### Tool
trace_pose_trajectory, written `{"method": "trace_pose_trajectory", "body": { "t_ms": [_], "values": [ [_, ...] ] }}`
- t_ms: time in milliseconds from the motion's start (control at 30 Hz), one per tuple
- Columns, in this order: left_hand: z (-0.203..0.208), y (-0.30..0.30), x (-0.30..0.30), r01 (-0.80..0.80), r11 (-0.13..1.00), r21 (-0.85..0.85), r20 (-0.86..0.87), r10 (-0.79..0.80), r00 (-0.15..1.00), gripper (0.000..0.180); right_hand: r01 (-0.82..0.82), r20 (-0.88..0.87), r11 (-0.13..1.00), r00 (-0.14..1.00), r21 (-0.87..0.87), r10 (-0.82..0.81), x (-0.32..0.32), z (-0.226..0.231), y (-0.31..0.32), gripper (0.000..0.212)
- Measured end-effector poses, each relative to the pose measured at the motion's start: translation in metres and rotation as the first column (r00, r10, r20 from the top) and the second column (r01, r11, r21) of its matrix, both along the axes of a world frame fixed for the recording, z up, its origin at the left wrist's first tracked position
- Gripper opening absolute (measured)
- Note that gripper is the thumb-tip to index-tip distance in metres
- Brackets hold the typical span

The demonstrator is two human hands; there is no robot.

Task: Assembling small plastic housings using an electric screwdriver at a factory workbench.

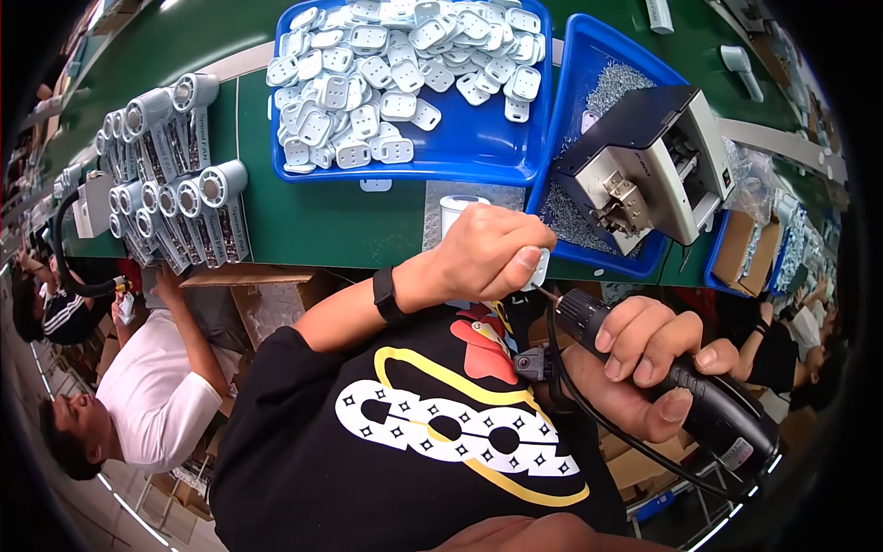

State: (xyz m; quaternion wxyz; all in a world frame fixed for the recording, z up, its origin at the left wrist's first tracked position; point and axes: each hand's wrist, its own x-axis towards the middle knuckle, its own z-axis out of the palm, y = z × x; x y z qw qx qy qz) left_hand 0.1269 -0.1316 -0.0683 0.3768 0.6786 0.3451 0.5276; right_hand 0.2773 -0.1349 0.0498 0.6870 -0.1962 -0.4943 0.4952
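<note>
My left hand [487, 253], with a black band on its wrist, is closed around a white handheld device. The device's round end [460, 210] shows beyond the knuckles, and its middle is hidden by my fingers. At the other end, beside my thumb, a small white plate [541, 269] faces right. My right hand [648, 354] grips a black electric screwdriver [713, 405] with a cord. Its bit [548, 294] points at the white plate; whether it touches a screw I cannot tell.
A blue tray [414, 173] of white plates lies ahead. Right of it, a blue bin [575, 55] of screws holds a black-and-white screw feeder [635, 166]. Rows of white devices [212, 198] stand at left on the green table [322, 221]. A co-worker [156, 396] sits at left.
</note>
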Motion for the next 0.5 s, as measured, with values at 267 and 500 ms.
{"method": "trace_pose_trajectory", "body": {
  "t_ms": [267,500],
  "values": [
    [0.055,0.069,-0.06,0.101,0.951,0.293,-0.569,0.089,0.818,0.017,0.282,0.096,0.946,0.958,-0.16,-0.269,-0.026,0.01,0.011,0.028],
    [0.02,0.259,-0.181,-0.012,0.956,0.293,-0.936,0.289,0.2,0.025,0.121,0.968,0.992,0.25,-0.024,-0.007,-0.1,-0.057,0.076,0.057]
  ]
}}
